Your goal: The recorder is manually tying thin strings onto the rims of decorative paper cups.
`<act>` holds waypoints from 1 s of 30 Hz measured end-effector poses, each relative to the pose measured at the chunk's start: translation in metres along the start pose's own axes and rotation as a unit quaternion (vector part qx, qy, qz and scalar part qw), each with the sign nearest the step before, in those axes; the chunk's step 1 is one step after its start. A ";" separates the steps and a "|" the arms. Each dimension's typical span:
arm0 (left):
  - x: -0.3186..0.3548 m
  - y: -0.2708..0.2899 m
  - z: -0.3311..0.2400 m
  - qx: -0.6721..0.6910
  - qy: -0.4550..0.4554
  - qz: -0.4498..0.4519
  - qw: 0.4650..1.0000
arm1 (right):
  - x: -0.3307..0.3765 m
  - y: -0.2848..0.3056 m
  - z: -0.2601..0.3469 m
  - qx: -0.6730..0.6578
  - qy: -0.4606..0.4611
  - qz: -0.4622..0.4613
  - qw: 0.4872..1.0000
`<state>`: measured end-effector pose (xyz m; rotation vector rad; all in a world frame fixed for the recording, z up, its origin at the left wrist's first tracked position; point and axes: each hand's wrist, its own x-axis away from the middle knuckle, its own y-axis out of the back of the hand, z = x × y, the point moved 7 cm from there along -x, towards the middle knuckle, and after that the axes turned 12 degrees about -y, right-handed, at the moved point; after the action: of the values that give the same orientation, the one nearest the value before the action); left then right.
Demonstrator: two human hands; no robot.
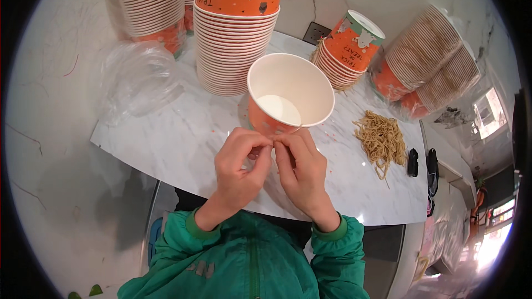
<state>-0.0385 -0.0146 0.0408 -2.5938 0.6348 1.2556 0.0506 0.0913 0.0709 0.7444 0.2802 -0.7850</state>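
An orange paper bucket with a white inside stands upright before me, its mouth facing up and nothing in it. Against its near wall, my left hand and my right hand meet, thumbs and forefingers pinched together. What the fingertips hold is too small and too covered to make out. A thin tan strand seems to show at the bucket's wall just above the right fingers. Off to the right of my hands lies a loose heap of tan strings.
Behind the bucket rises a tall stack of nested paper buckets. A shorter stack stands right of it. Plastic-wrapped stacks lean at the far right. Crumpled see-through plastic lies left. A small black object sits near the marble table's right edge.
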 end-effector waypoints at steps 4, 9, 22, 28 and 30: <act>-0.006 -0.001 -0.006 -0.038 -0.052 0.012 0.998 | -0.002 0.003 0.002 -0.008 -0.008 0.008 1.000; -0.017 0.002 -0.012 -0.060 -0.090 0.031 0.994 | -0.007 0.004 -0.003 -0.061 -0.031 0.051 0.996; -0.038 -0.009 0.010 0.106 0.012 0.184 0.977 | -0.016 0.013 -0.028 -0.160 -0.057 0.139 0.976; -0.030 -0.016 0.012 0.131 0.054 0.209 0.968 | -0.015 0.012 -0.037 -0.163 -0.094 0.185 0.965; -0.025 -0.014 0.010 0.132 0.065 0.203 0.968 | -0.015 0.011 -0.034 -0.177 -0.091 0.174 0.964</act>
<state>-0.0533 0.0089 0.0540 -2.4073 1.3158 1.0137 0.0496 0.1285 0.0593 0.3649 0.1124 -0.4460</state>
